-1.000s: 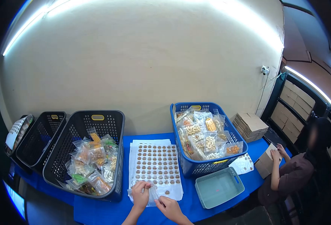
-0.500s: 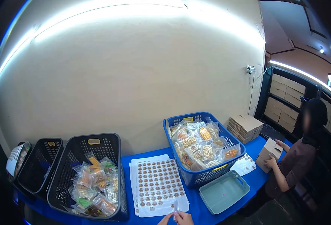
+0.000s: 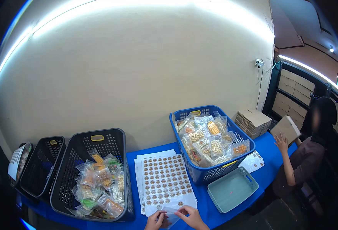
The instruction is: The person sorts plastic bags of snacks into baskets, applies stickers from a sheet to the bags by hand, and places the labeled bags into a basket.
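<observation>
At the bottom centre, my left hand (image 3: 156, 220) and my right hand (image 3: 191, 217) pinch a clear plastic bag (image 3: 170, 219) between them, near the table's front edge. The bag looks flat, with nothing visible inside. Just beyond my hands lie stacked sheets of round stickers (image 3: 163, 180). To their right stands a blue basket (image 3: 211, 173) full of packed snack bags (image 3: 215, 147). A dark grey basket (image 3: 92, 137) on the left holds more snack bags (image 3: 96, 180).
A green tray (image 3: 233, 190) sits right of my hands. Further right are another sticker sheet (image 3: 253, 161), stacked flat cardboard (image 3: 253, 120) and a co-worker (image 3: 307, 161) holding a cardboard box (image 3: 286, 131). Black baskets (image 3: 42, 168) stand far left.
My hands have moved apart, with the plastic bag now spread between them. The co-worker has raised and turned the cardboard box. The camera view has shifted slightly.
</observation>
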The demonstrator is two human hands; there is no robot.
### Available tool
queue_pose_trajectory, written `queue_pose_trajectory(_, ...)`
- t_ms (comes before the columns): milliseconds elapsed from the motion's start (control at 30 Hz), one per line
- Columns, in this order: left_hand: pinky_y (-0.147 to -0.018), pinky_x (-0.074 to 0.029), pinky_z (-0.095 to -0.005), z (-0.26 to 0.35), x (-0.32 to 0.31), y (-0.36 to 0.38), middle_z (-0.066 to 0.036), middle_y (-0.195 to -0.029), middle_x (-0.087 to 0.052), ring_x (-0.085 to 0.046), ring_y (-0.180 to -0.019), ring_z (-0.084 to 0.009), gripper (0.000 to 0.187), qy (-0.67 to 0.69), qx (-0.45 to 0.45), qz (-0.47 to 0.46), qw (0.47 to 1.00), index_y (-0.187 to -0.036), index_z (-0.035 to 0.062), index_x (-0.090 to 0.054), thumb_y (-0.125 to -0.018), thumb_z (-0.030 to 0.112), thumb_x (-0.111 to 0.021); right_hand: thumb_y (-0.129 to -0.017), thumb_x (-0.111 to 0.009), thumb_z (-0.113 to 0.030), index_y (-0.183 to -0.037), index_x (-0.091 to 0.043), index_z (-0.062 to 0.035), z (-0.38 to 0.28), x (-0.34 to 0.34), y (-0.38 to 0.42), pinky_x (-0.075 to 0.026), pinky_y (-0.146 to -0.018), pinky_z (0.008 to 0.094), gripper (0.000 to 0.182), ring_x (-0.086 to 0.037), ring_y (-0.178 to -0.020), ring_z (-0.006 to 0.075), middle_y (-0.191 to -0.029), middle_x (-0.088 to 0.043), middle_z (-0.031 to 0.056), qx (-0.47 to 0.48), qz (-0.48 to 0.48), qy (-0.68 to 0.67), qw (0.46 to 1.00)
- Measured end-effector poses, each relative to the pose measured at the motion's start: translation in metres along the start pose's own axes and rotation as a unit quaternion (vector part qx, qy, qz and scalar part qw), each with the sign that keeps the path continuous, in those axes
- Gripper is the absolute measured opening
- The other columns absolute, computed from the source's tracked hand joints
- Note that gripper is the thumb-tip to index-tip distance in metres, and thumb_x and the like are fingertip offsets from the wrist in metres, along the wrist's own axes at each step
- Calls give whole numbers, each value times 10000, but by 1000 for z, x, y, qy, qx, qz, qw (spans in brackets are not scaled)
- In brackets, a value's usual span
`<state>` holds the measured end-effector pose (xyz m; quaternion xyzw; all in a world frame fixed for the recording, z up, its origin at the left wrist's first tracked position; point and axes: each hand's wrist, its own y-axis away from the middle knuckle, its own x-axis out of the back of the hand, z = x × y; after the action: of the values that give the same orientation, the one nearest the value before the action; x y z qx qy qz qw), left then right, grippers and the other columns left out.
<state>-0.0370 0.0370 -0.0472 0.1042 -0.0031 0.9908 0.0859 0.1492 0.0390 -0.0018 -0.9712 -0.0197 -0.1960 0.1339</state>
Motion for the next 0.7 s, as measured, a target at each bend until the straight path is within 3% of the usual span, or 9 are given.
queue_pose_trajectory(67, -672, -480, -275, 11, 0, -2, -91, -802, -634, -615, -742, -174, 185, -43, -42, -2, 998, -991, 0, -551, -890, 134, -474, -760, -643, -307, -807, -591, -32, -25, 8, -9, -432, -617, 342, 283, -555, -660, 239, -751, -574, 74, 96, 58, 130, 985)
queue_pose_trajectory(167, -635, -479, -265, 19, -6, -1, -95, -761, -633, -612, -699, -144, 187, -79, -70, -19, 994, -957, -4, -564, -897, 145, -468, -788, -605, -264, -787, -570, -28, 14, -11, -12, -422, -622, 363, 238, -562, -661, 271, -746, -575, 97, 128, -52, 165, 977)
queue_pose_trajectory(200, -632, -477, -265, 20, -6, -1, -100, -757, -631, -609, -696, -137, 188, -88, -77, -26, 993, -945, -5, -569, -894, 150, -474, -808, -568, -235, -783, -549, -28, 14, -12, -11, -421, -607, 367, 210, -557, -663, 303, -745, -566, 124, 93, -119, 132, 980)
queue_pose_trajectory(300, -579, -462, -257, 20, -1, 2, -104, -675, -615, -600, -632, -126, 216, -102, -78, 13, 992, -847, -9, -592, -891, 172, -483, -818, -549, -220, -765, -528, -24, 2, -16, -7, -423, -592, 373, 205, -549, -654, 319, -732, -556, 135, 49, -131, 77, 987)
queue_pose_trajectory(400, -683, -488, -226, 15, 7, 4, -109, -849, -629, -614, -797, -137, 197, -75, 68, -59, 993, -1044, 42, -566, -900, 122, -457, -821, -545, -225, -759, -520, -21, -3, -22, -6, -431, -582, 380, 215, -556, -673, 323, -737, -557, 145, 54, -147, 49, 986)
queue_pose_trajectory(500, -536, -447, -255, 26, 2, 6, -99, -608, -596, -587, -577, -131, 263, -100, -53, 74, 991, -754, -5, -604, -883, 199, -500, -833, -543, -232, -752, -561, -9, -31, -23, -1, -437, -584, 382, 238, -588, -686, 278, -781, -591, 164, 40, -122, 95, 987)
queue_pose_trajectory(633, -501, -430, -248, 25, -6, 1, -75, -577, -591, -571, -540, -121, 280, -77, -48, 158, 983, -733, 14, -618, -879, 230, -513, -849, -528, -248, -836, -613, -22, -48, -12, 0, -443, -598, 396, 242, -609, -710, 279, -815, -607, 182, 23, -126, 116, 985)
queue_pose_trajectory(700, -499, -426, -240, 23, -4, -6, -59, -581, -597, -567, -536, -112, 273, -57, -14, 177, 982, -748, 28, -629, -881, 238, -515, -831, -543, -259, -750, -526, -20, -32, -14, 0, -449, -612, 374, 253, -580, -723, 318, -752, -561, 170, -29, -164, 135, 977)
